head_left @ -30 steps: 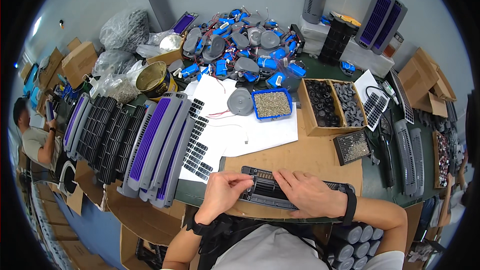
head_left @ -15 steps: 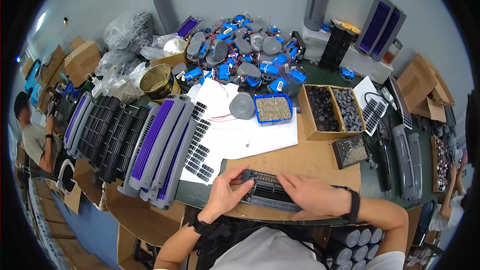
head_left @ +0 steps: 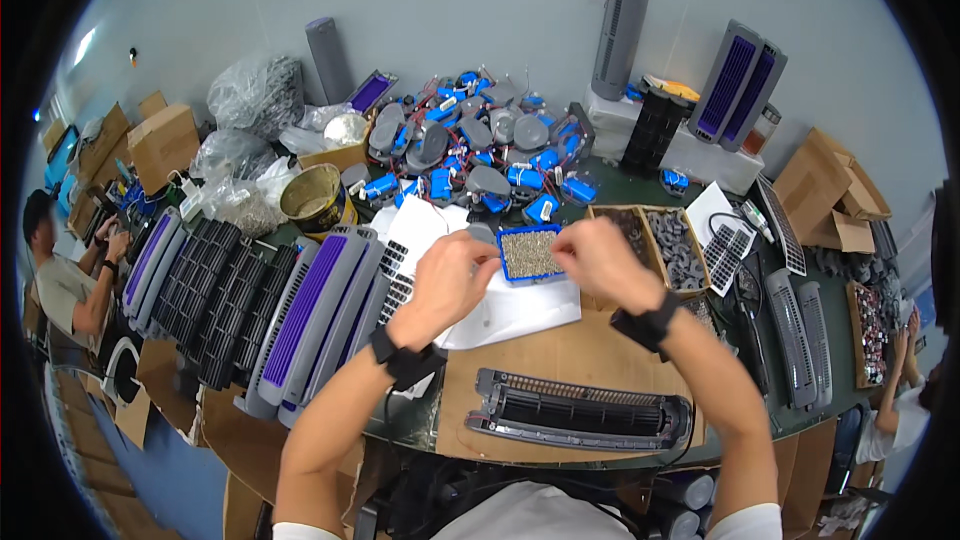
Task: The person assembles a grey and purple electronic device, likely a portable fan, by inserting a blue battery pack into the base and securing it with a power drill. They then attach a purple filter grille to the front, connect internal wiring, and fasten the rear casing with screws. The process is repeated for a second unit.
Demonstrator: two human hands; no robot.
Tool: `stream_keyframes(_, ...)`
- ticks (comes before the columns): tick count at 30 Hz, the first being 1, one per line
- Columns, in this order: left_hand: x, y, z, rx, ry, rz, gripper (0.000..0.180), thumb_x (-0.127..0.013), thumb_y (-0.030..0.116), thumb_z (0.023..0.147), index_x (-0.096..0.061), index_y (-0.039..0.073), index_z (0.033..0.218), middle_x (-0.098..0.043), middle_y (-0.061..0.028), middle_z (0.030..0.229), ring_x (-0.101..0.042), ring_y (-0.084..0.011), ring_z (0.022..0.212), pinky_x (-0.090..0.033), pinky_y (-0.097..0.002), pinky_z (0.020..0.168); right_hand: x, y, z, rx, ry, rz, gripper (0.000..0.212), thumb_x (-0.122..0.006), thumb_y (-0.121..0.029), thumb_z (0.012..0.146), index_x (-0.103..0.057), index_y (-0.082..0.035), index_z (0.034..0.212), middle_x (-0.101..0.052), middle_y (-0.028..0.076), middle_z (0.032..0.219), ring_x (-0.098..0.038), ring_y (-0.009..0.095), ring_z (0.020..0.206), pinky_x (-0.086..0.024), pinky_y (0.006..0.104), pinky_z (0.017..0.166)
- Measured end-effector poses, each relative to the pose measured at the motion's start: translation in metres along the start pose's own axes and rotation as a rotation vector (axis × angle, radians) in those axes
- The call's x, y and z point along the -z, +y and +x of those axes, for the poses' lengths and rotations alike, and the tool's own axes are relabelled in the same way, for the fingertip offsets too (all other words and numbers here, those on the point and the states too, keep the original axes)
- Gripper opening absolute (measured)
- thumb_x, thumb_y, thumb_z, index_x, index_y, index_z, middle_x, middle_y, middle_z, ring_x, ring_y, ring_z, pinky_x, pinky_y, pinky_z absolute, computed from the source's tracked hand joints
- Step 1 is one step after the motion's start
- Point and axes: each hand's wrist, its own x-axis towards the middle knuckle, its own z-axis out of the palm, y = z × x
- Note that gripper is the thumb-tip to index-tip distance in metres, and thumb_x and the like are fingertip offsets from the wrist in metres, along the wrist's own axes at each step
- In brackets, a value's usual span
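Note:
At the left edge of a blue tray (head_left: 503, 258) full of small metal screws (head_left: 530, 252) is my left hand (head_left: 447, 275), its thumb and fingers pinched together. My right hand (head_left: 605, 258) bends over the tray's right side with fingers drawn into a pinch. Whatever lies between the fingertips of either hand is too small or hidden to make out. Nearer to me, a long grey slotted fan housing (head_left: 580, 432) lies with its hollow side up on a cardboard sheet (head_left: 470, 385). A black ribbed fan wheel (head_left: 575, 404) sits inside it, and neither hand touches it.
Grey and purple housings (head_left: 310, 325) and black fan wheels (head_left: 205, 295) stand at the left. Motors with blue parts (head_left: 485, 145) pile up behind. On the right are a divided box (head_left: 678, 250) of small parts, a corded tool (head_left: 752, 335) and a person's hand (head_left: 908, 330).
Both hands have let go of the grey housing and moved forward to the screw tray. The housing now lies alone on the cardboard. My view has shifted slightly.

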Motion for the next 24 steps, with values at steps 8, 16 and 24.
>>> stream_keyframes(8,-0.098,-0.034,0.038,-0.111,-0.014,0.381,0.016,-0.079,0.025,0.069,-0.078,0.013,0.079,-0.064,-0.0115,0.081,-0.060,-0.0319,0.082,-0.047,-0.0444,0.073,-0.081,0.033,0.006,-0.165,0.090,-0.134,0.017,-0.075,-0.015,0.076,-0.074,-0.002,0.086,-0.064,0.020,0.086,-0.065,0.038,0.082,-0.052,0.0463,0.073)
stream_keyframes(16,-0.109,-0.040,0.038,-0.073,0.020,0.136,0.009,-0.080,0.020,0.067,-0.078,0.014,0.073,-0.064,-0.0105,0.080,-0.059,-0.0316,0.083,-0.044,-0.0444,0.073,-0.079,0.033,0.001,-0.170,0.254,0.072,0.008,-0.076,-0.007,0.073,-0.074,-0.002,0.079,-0.065,0.017,0.080,-0.065,0.034,0.072,-0.052,0.0420,0.066)
stream_keyframes(24,-0.088,-0.045,0.035,0.011,0.039,-0.054,0.010,-0.079,0.014,0.071,-0.076,0.007,0.077,-0.067,-0.0137,0.077,-0.065,-0.0287,0.068,-0.051,-0.0392,0.063,-0.062,0.004,-0.001,-0.094,0.216,0.411,0.006,-0.072,-0.003,0.068,-0.068,0.001,0.070,-0.070,0.015,0.075,-0.069,0.028,0.066,-0.054,0.0362,0.061)
